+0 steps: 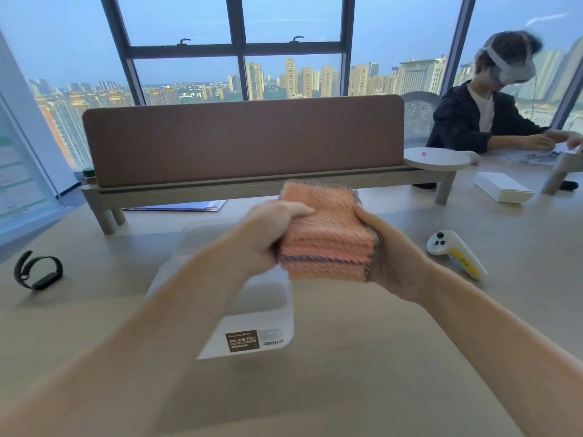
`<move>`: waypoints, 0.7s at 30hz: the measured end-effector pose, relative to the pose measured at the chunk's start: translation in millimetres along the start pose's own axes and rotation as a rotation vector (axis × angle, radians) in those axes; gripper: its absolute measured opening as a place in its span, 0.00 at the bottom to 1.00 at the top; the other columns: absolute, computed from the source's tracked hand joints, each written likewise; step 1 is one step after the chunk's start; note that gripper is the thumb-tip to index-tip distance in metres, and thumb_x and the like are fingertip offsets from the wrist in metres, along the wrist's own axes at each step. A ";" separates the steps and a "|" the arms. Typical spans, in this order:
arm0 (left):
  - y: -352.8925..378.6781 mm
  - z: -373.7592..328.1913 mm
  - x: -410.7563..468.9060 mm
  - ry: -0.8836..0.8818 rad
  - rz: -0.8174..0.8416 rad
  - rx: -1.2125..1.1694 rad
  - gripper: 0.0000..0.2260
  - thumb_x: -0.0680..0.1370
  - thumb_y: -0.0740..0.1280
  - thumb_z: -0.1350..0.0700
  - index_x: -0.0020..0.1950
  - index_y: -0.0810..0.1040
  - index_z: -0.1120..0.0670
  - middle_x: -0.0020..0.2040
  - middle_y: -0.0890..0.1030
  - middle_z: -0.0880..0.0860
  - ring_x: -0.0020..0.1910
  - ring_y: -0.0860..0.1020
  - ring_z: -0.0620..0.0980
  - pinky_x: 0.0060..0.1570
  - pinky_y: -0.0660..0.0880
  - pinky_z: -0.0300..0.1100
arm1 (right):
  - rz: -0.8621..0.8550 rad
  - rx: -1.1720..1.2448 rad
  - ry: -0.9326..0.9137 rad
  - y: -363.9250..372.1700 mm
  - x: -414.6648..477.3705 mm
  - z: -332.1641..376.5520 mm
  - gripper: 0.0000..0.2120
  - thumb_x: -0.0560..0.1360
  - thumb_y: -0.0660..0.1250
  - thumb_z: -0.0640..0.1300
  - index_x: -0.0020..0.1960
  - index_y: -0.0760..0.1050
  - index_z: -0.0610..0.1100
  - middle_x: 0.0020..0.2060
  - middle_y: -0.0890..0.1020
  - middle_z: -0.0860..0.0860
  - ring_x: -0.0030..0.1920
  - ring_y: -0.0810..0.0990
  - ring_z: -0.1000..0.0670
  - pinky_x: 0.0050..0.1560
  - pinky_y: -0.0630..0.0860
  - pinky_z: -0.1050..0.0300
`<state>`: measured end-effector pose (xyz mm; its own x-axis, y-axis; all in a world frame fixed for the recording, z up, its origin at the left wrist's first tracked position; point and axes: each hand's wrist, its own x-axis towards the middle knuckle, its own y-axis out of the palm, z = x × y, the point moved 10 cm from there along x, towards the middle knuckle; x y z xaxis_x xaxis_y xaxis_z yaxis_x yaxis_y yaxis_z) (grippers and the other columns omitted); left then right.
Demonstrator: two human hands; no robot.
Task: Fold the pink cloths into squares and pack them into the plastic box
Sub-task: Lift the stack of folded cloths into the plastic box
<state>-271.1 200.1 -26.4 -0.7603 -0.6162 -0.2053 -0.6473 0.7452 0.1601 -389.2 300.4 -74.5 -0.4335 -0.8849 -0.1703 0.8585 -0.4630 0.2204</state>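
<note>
A thick stack of folded pink cloths (325, 228) with grey edges is held in the air above the table. My left hand (271, 234) grips its left side, thumb on top. On the right side, my right hand (388, 257) grips the stack. Below and to the left lies the translucent plastic box (202, 234), partly hidden by my left forearm. Its white lid (268, 323), with a brown "PLASTIC CONTAINER" label, lies flat on the table nearer to me.
A brown desk divider (243, 140) on a low shelf stands behind. A white and yellow controller (454, 253) lies at the right, a black wristband (38, 272) at the left. A white box (501, 187) and another seated person (492, 111) are at the far right.
</note>
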 end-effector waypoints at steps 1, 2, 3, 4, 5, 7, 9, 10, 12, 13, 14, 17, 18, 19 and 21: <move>-15.0 -13.5 -11.4 0.000 0.015 -0.006 0.07 0.79 0.66 0.60 0.56 0.80 0.59 0.45 0.84 0.58 0.34 0.83 0.52 0.32 0.81 0.41 | 0.054 -0.014 -0.010 22.8 0.5 11.5 0.28 0.77 0.65 0.64 0.70 0.73 0.49 0.59 0.84 0.44 0.51 0.86 0.46 0.54 0.80 0.46; -32.4 -22.4 -17.8 -0.003 0.021 -0.015 0.09 0.80 0.66 0.59 0.58 0.79 0.59 0.46 0.84 0.57 0.35 0.83 0.52 0.33 0.81 0.41 | 0.087 -0.030 -0.031 46.3 0.7 23.4 0.23 0.78 0.64 0.62 0.65 0.77 0.48 0.55 0.86 0.44 0.50 0.86 0.45 0.55 0.80 0.46; -49.0 -29.1 -25.5 -0.010 0.022 -0.018 0.11 0.80 0.66 0.57 0.61 0.79 0.59 0.47 0.83 0.57 0.36 0.83 0.52 0.35 0.81 0.42 | 0.114 -0.043 -0.044 70.9 1.5 32.4 0.21 0.78 0.64 0.60 0.61 0.79 0.46 0.53 0.86 0.44 0.49 0.86 0.45 0.55 0.81 0.46; -66.7 -30.6 -29.6 -0.023 0.020 -0.017 0.13 0.80 0.65 0.56 0.63 0.78 0.59 0.48 0.83 0.58 0.38 0.83 0.53 0.38 0.81 0.43 | 0.126 -0.062 -0.048 93.0 5.4 37.3 0.20 0.78 0.66 0.58 0.61 0.80 0.45 0.52 0.87 0.44 0.49 0.86 0.44 0.55 0.82 0.45; -84.1 -28.4 -33.8 -0.039 0.001 -0.007 0.13 0.80 0.65 0.56 0.63 0.78 0.58 0.47 0.83 0.58 0.37 0.83 0.53 0.38 0.81 0.43 | 0.127 -0.088 -0.046 111.7 12.6 37.2 0.20 0.77 0.69 0.56 0.63 0.78 0.45 0.53 0.87 0.44 0.49 0.86 0.44 0.54 0.83 0.44; -117.9 -16.8 -40.8 -0.073 -0.076 0.032 0.10 0.80 0.64 0.56 0.59 0.77 0.58 0.42 0.82 0.58 0.35 0.82 0.53 0.36 0.79 0.42 | 0.081 -0.202 -0.012 139.0 27.4 24.3 0.22 0.75 0.74 0.52 0.65 0.73 0.47 0.55 0.86 0.44 0.49 0.86 0.44 0.51 0.84 0.44; -151.8 -1.2 -46.9 -0.099 -0.214 0.104 0.08 0.80 0.64 0.57 0.56 0.78 0.58 0.40 0.83 0.58 0.32 0.82 0.53 0.32 0.79 0.40 | 0.081 -0.291 0.071 161.1 39.7 -3.8 0.19 0.76 0.73 0.48 0.63 0.71 0.48 0.52 0.85 0.45 0.45 0.86 0.47 0.45 0.85 0.49; -164.7 6.5 -49.2 -0.107 -0.266 0.161 0.07 0.80 0.65 0.58 0.56 0.78 0.58 0.41 0.83 0.58 0.32 0.82 0.53 0.31 0.79 0.40 | 0.098 -0.308 0.121 170.3 43.3 -19.9 0.17 0.77 0.72 0.46 0.63 0.70 0.48 0.52 0.85 0.45 0.45 0.86 0.47 0.44 0.85 0.49; -181.0 16.6 -50.9 -0.109 -0.327 0.312 0.05 0.80 0.66 0.60 0.55 0.76 0.57 0.45 0.83 0.58 0.36 0.82 0.53 0.38 0.80 0.44 | 0.101 -0.308 0.189 178.4 49.2 -47.0 0.19 0.78 0.71 0.44 0.65 0.68 0.48 0.55 0.85 0.44 0.50 0.86 0.45 0.51 0.84 0.42; -185.3 18.5 -51.2 -0.097 -0.346 0.386 0.07 0.80 0.67 0.60 0.57 0.74 0.56 0.49 0.82 0.57 0.41 0.82 0.53 0.44 0.81 0.46 | 0.096 -0.301 0.200 180.0 50.3 -54.9 0.19 0.78 0.71 0.42 0.65 0.68 0.48 0.56 0.85 0.43 0.53 0.86 0.43 0.54 0.83 0.39; -190.1 19.6 -49.3 -0.078 -0.358 0.461 0.12 0.79 0.68 0.58 0.61 0.72 0.55 0.52 0.81 0.55 0.46 0.82 0.52 0.50 0.81 0.49 | 0.090 -0.294 0.197 179.9 51.1 -59.6 0.20 0.78 0.71 0.41 0.66 0.68 0.48 0.56 0.85 0.42 0.55 0.86 0.41 0.56 0.82 0.37; -199.3 6.1 -47.6 0.064 -0.394 0.747 0.27 0.79 0.70 0.54 0.75 0.63 0.51 0.63 0.76 0.52 0.58 0.78 0.53 0.60 0.76 0.48 | 0.077 -0.262 0.176 173.6 51.3 -65.3 0.23 0.78 0.70 0.38 0.67 0.64 0.51 0.56 0.84 0.43 0.55 0.85 0.40 0.56 0.82 0.37; -205.5 -2.3 -49.0 0.139 -0.436 0.843 0.30 0.79 0.70 0.53 0.77 0.62 0.51 0.68 0.74 0.53 0.63 0.76 0.54 0.63 0.74 0.49 | 0.074 -0.264 0.172 171.1 50.7 -66.1 0.25 0.78 0.70 0.37 0.68 0.62 0.53 0.56 0.84 0.44 0.53 0.86 0.41 0.54 0.83 0.39; -210.2 -10.9 -52.6 0.212 -0.483 0.911 0.30 0.78 0.71 0.53 0.77 0.63 0.51 0.70 0.73 0.55 0.66 0.74 0.56 0.66 0.72 0.49 | 0.073 -0.271 0.171 169.3 50.1 -66.7 0.28 0.78 0.70 0.36 0.70 0.60 0.55 0.56 0.83 0.44 0.52 0.86 0.42 0.53 0.84 0.40; -216.5 -20.8 -60.1 0.324 -0.552 1.018 0.26 0.77 0.72 0.53 0.73 0.69 0.53 0.68 0.75 0.55 0.67 0.74 0.55 0.65 0.71 0.46 | 0.071 -0.305 0.180 167.5 50.9 -69.0 0.32 0.78 0.70 0.36 0.73 0.58 0.55 0.56 0.83 0.43 0.50 0.87 0.42 0.49 0.85 0.43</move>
<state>-86.4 70.6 -28.6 -0.4670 -0.8423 0.2693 -0.6612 0.1304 -0.7388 -248.5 181.3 -112.5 -0.3381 -0.8785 -0.3375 0.9387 -0.3404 -0.0543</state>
